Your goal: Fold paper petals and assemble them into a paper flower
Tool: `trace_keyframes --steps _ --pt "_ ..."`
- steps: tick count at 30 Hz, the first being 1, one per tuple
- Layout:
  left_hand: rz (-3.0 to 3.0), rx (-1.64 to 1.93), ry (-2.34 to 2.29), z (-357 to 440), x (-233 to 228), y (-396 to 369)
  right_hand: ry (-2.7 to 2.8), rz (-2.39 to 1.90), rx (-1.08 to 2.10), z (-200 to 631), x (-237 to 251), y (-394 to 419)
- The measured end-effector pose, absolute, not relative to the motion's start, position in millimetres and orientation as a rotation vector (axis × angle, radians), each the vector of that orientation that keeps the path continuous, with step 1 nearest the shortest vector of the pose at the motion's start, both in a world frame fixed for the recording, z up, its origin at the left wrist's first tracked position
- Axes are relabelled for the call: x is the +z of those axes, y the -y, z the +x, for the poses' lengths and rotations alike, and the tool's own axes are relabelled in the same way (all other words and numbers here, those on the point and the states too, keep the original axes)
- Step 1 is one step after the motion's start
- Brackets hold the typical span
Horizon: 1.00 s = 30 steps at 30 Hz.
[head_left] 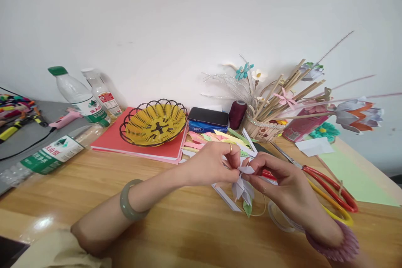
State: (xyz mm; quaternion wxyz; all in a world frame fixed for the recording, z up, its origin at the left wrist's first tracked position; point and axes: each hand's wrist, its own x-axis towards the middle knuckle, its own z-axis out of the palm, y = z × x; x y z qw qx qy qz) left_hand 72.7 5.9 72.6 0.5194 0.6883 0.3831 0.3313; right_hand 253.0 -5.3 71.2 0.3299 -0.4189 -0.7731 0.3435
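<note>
Both hands meet over the middle of the wooden table (176, 226). My left hand (213, 162), with a ring and a green bangle on the wrist, pinches the top of a pale lilac folded paper flower (242, 185). My right hand (279, 180) grips the same flower from the right side. A small green paper leaf hangs under the flower's petals. White paper strips (226, 197) lie on the table just below the hands.
A yellow wire basket (153, 123) sits on red paper sheets (117, 139). Water bottles (80, 96) stand and lie at left. Red-handled scissors (326, 184), a clear tape roll (279, 220), a holder of sticks and paper flowers (266, 127), a thread spool (238, 114) and a green sheet (354, 178) lie around.
</note>
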Motion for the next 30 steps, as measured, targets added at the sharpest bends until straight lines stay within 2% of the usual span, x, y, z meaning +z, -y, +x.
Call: trace_keyframes --steps 6,13,16,20,25,30 --pt "1.765 0.938 -0.950 75.2 74.4 -4.6 2.090 -0.922 0.422 255.6 67.2 7.3" --pt "1.323 0.848 -0.780 67.9 77.5 -16.3 2.163 -0.772 0.144 260.3 66.9 4.1" --pt "1.334 0.775 -0.713 65.1 80.8 -17.8 2.201 -0.710 0.012 259.7 67.6 3.1" --pt "1.516 0.753 -0.733 63.7 87.5 -15.2 2.236 -0.646 -0.061 258.3 69.2 2.2" --pt "1.619 0.839 -0.832 66.8 84.3 -13.6 2.244 -0.630 -0.005 259.5 68.0 -0.7" --pt "1.618 1.189 -0.905 72.6 70.8 -13.6 1.984 -0.837 0.079 258.6 66.5 3.7"
